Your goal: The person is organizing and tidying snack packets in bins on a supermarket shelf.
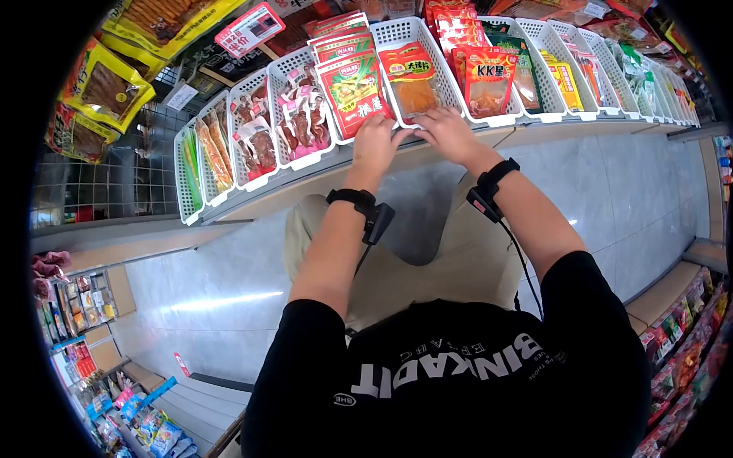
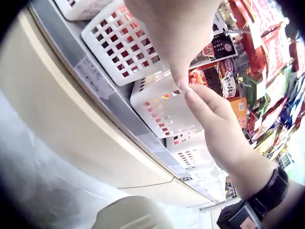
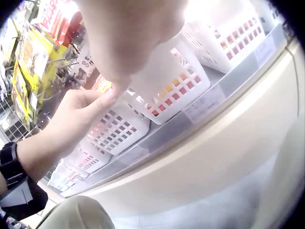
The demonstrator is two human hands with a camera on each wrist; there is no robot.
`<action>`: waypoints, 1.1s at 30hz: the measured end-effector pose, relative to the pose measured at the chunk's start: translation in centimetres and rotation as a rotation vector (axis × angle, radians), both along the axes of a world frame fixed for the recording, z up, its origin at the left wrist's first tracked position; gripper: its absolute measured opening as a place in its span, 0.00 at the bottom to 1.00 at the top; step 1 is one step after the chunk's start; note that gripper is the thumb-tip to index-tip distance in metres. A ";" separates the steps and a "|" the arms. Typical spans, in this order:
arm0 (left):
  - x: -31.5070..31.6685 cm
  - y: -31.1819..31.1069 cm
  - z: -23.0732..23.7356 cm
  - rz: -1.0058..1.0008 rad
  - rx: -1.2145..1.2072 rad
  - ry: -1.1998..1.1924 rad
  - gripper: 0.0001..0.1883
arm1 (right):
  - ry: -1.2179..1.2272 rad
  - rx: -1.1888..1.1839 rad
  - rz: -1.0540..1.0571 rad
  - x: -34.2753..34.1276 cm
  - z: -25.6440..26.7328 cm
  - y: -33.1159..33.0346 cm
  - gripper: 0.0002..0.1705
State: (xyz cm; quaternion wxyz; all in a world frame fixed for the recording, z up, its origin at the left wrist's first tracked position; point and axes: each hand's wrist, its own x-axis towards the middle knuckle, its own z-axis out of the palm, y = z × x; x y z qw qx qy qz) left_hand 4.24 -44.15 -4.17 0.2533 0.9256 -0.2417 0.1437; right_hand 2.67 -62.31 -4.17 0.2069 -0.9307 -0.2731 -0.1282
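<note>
A white perforated basket (image 1: 443, 69) holding orange-and-red packets (image 1: 416, 85) stands on the shelf edge in the head view. Both hands are at its front rim, thumb tips nearly together. The left hand (image 1: 374, 146) grips the rim at the left, beside the red-and-green packets (image 1: 352, 88); the right hand (image 1: 452, 137) grips it at the right. In the left wrist view, the right hand (image 2: 221, 129) has its thumb outside the basket wall (image 2: 164, 114). The right wrist view shows the left hand (image 3: 71, 114) pinching the rim; some fingertips are hidden.
More white baskets (image 1: 304, 156) of packets line the shelf on both sides. Yellow bags (image 1: 111, 88) hang at the left. A wire grid (image 1: 130, 172) stands below them. Grey floor (image 1: 221, 290) and the person's knees lie under the shelf edge, with other stocked shelves at both sides.
</note>
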 end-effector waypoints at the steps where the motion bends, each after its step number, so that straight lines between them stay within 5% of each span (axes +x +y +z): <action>1: -0.1 0.0 -0.2 0.000 -0.013 -0.038 0.18 | -0.008 -0.034 -0.017 0.1 -0.1 0.0 0.14; 24: -0.3 -0.6 -1.2 0.065 -0.066 -0.172 0.16 | -0.195 -0.099 -0.143 0.0 -1.0 1.2 0.11; 33: -0.8 -0.5 -1.1 0.081 -0.014 -0.139 0.14 | -0.091 -0.078 -0.168 -0.6 0.4 1.6 0.11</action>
